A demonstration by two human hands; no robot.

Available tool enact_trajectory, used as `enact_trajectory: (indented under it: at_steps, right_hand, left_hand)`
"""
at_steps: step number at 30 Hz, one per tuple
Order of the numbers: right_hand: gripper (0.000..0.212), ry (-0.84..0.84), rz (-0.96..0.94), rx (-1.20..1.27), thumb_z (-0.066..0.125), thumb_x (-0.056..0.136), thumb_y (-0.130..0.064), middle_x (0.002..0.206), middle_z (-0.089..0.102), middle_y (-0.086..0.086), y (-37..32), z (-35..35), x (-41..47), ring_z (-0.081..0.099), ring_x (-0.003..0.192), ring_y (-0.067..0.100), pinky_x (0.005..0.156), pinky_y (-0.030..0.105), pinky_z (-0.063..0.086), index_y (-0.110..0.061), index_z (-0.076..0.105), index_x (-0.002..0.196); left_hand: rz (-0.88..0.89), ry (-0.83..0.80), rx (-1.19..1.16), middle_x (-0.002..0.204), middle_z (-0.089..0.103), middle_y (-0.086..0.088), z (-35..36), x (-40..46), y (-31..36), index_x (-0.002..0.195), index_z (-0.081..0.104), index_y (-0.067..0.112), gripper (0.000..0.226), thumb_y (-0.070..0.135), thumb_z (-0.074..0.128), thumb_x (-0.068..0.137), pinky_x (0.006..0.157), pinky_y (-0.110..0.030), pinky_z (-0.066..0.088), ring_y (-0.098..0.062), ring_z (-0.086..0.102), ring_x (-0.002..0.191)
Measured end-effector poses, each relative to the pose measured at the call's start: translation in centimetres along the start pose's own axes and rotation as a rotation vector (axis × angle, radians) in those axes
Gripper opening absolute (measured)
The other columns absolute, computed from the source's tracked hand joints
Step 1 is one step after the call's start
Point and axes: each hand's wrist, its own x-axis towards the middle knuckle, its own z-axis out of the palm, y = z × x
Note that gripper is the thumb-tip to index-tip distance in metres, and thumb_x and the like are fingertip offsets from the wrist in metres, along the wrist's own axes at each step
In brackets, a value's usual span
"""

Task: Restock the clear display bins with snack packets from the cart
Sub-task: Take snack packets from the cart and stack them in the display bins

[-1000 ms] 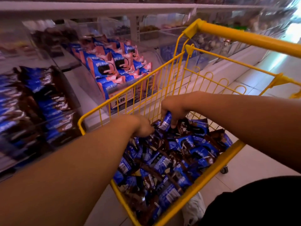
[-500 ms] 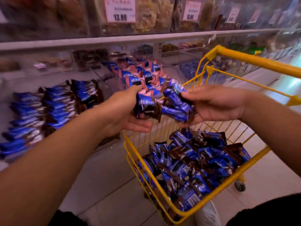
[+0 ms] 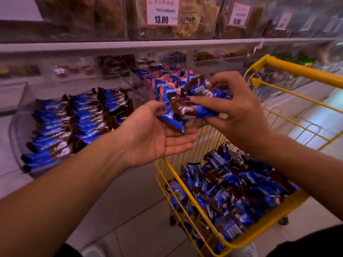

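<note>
Hands meet above the near left corner of the yellow wire cart (image 3: pixel 219 216), in front of the shelf. Right hand (image 3: pixel 239 115): fingers curled, pinching a small bunch of blue-and-brown snack packets (image 3: pixel 194 106) from above and behind. Left hand (image 3: pixel 157 134): palm up, fingers fairly straight and loosely spread, lying under the left end of the same bunch; lowest packet touches its fingers, thumb rests near the packet edge. Whether the left hand grips anything: cannot tell. Bunch sits between the two hands, higher than the cart rim. Cart basket holds a loose heap of the same packets (image 3: pixel 232 191), below and right of the hands. Clear display bin (image 3: pixel 16 127) at left holds neat rows of matching packets (image 3: pixel 78 115), well left of the hands. Neighbouring bin behind the hands carries pink-and-blue packets (image 3: pixel 163 84). Price tag reading 13.80 (image 3: pixel 161 11) hangs on the upper shelf.
</note>
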Motion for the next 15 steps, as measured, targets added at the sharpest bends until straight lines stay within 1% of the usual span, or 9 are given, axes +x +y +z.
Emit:
enact_trajectory:
  at_steps: [1, 2, 4, 6, 8, 10, 12, 13, 15]
  right_hand:
    - [0.025, 0.018, -0.066, -0.038, 0.073, 0.090, -0.011, 0.114, 0.057, 0.029, -0.1, 0.2, 0.0, 0.059, 0.103, 0.038, 0.090, 0.042, 0.050, -0.007, 0.075, 0.114]
    - [0.026, 0.022, -0.122, -0.059, 0.073, 0.089, -0.009, 0.113, 0.057, 0.031, -0.2, 0.4, 0.0, 0.060, 0.102, 0.042, 0.088, 0.045, 0.051, -0.004, 0.074, 0.114]
    - [0.032, -0.019, -0.179, -0.046, 0.076, 0.087, -0.010, 0.116, 0.056, 0.032, -0.1, 0.6, -0.1, 0.058, 0.107, 0.042, 0.091, 0.046, 0.051, -0.003, 0.072, 0.118]
    - [0.044, -0.088, -0.123, 0.034, 0.081, 0.084, -0.020, 0.123, 0.052, 0.025, 0.3, 0.5, -0.3, 0.053, 0.116, 0.033, 0.099, 0.039, 0.048, -0.008, 0.070, 0.124]
    - [0.057, -0.123, 0.109, 0.190, 0.087, 0.075, -0.032, 0.127, 0.049, 0.011, 0.9, 0.3, -0.6, 0.053, 0.120, 0.020, 0.100, 0.034, 0.049, -0.020, 0.068, 0.127]
    - [0.060, -0.111, 0.467, 0.546, 0.091, 0.065, -0.033, 0.125, 0.058, 0.005, 1.1, -0.1, -0.7, 0.063, 0.113, 0.017, 0.090, 0.037, 0.057, -0.025, 0.069, 0.120]
    - [0.043, -0.028, 0.788, 1.003, 0.085, 0.066, -0.021, 0.112, 0.071, 0.006, 1.3, -0.3, -0.7, 0.073, 0.094, 0.021, 0.074, 0.038, 0.062, -0.019, 0.072, 0.106]
    - [0.033, -0.001, 0.901, 1.162, 0.079, 0.070, -0.017, 0.102, 0.074, 0.005, 1.4, -0.3, -0.6, 0.074, 0.085, 0.021, 0.068, 0.036, 0.061, -0.017, 0.071, 0.101]
    - [0.027, -0.014, 1.027, 1.341, 0.070, 0.076, -0.012, 0.089, 0.074, 0.005, 1.6, -0.5, -0.6, 0.074, 0.074, 0.018, 0.061, 0.032, 0.059, -0.017, 0.066, 0.102]
  left_hand:
    - [0.007, -0.021, 0.013, 0.112, 0.070, -0.023, -0.1, 0.0, 0.0, 0.123, 0.064, 0.006, 0.067, 0.061, 0.040, 0.093, 0.079, -0.039, 0.060, -0.032, 0.072, 0.094]
    - [0.028, -0.030, 0.033, 0.113, 0.069, -0.023, -0.1, 0.1, 0.1, 0.124, 0.065, 0.008, 0.066, 0.062, 0.051, 0.088, 0.076, -0.036, 0.060, -0.031, 0.072, 0.092]
    - [0.085, -0.018, 0.069, 0.112, 0.070, -0.021, -0.2, 0.3, 0.1, 0.124, 0.065, 0.009, 0.054, 0.040, 0.071, 0.080, 0.065, -0.028, 0.060, -0.025, 0.073, 0.081]
    - [0.123, 0.008, 0.056, 0.106, 0.072, -0.020, -0.2, 0.6, -0.1, 0.125, 0.063, 0.008, 0.058, 0.021, 0.076, 0.071, 0.058, -0.023, 0.058, -0.022, 0.074, 0.075]
    - [0.173, 0.046, 0.014, 0.098, 0.074, -0.018, -0.4, 0.9, -0.2, 0.128, 0.059, 0.006, 0.066, 0.015, 0.077, 0.065, 0.056, -0.022, 0.057, -0.021, 0.074, 0.073]
    - [0.238, 0.089, -0.020, 0.096, 0.075, -0.016, -0.5, 1.2, -0.1, 0.128, 0.058, 0.005, 0.070, 0.012, 0.079, 0.062, 0.057, -0.022, 0.057, -0.022, 0.074, 0.075]
    - [0.301, 0.143, -0.030, 0.099, 0.075, -0.016, -0.6, 1.5, 0.0, 0.125, 0.060, 0.005, 0.068, 0.009, 0.080, 0.059, 0.057, -0.022, 0.057, -0.025, 0.075, 0.082]
    - [0.321, 0.162, -0.032, 0.101, 0.075, -0.017, -0.7, 1.5, 0.0, 0.123, 0.061, 0.005, 0.067, 0.008, 0.080, 0.059, 0.058, -0.022, 0.056, -0.026, 0.075, 0.084]
    - [0.336, 0.168, -0.025, 0.104, 0.074, -0.017, -0.8, 1.6, -0.1, 0.121, 0.063, 0.006, 0.064, 0.008, 0.080, 0.060, 0.061, -0.024, 0.057, -0.028, 0.074, 0.089]
